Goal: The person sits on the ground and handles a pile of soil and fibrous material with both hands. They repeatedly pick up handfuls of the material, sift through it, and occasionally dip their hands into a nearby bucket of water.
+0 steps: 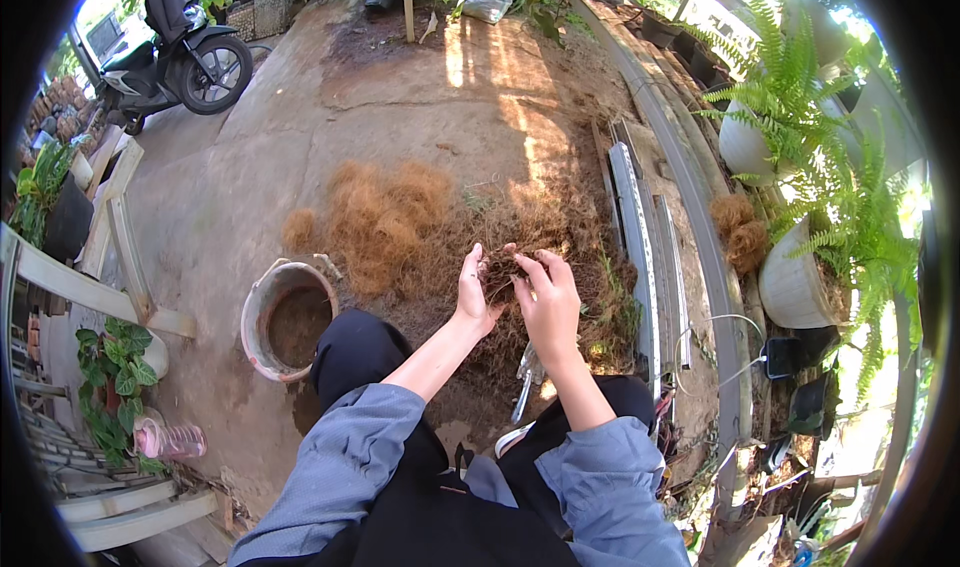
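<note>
Between my two hands is a dark clump of fibrous roots and soil [499, 274]. My left hand [474, 289] cups it from the left, and the fingers of my right hand [551, 297] press on it from the right. Under and around them spreads a brown heap of dry fibre and roots [555, 229]. A looser orange-brown pile of coconut fibre [390, 214] lies to the left, with a small tuft [298, 228] beside it. By my left knee stands a round bucket [251, 327] with murky contents at its bottom. Below my right hand lies a shiny metal tool [523, 394], partly hidden.
Metal bars [637, 259] lie along the right, beside a long beam [694, 192]. Beyond it are potted ferns [795, 282] and more fibre [739, 233]. At left are a motor scooter [180, 60], a wooden frame [124, 259], a leafy plant [116, 372] and a pink plastic bottle [176, 441].
</note>
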Demonstrator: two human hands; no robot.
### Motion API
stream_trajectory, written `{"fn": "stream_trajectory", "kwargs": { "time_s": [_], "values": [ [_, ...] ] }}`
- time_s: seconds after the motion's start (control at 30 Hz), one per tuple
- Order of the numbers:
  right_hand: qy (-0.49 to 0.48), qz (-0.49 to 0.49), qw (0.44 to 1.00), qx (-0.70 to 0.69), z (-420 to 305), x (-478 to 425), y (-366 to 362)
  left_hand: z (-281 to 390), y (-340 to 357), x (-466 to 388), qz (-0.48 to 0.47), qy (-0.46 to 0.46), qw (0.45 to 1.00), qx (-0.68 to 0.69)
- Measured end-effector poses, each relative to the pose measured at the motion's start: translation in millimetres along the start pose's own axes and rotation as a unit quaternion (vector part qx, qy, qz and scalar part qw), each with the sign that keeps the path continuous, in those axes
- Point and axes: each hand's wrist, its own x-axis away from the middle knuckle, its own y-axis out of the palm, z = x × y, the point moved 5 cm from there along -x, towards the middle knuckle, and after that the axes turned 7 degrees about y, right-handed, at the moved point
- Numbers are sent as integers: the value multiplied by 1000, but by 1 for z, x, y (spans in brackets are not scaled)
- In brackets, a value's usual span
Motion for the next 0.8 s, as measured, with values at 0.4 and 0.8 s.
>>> {"fn": "stream_trajectory", "kwargs": {
  "time_s": [0.4, 0.8],
  "values": [
    [0, -50, 990, -135, 3, -8, 12, 14, 12, 3, -18, -8, 1000, -1],
    [156, -55, 986, 9, 91, -42, -18, 25, 2, -2, 6, 26, 1000, -16]
  ]
}}
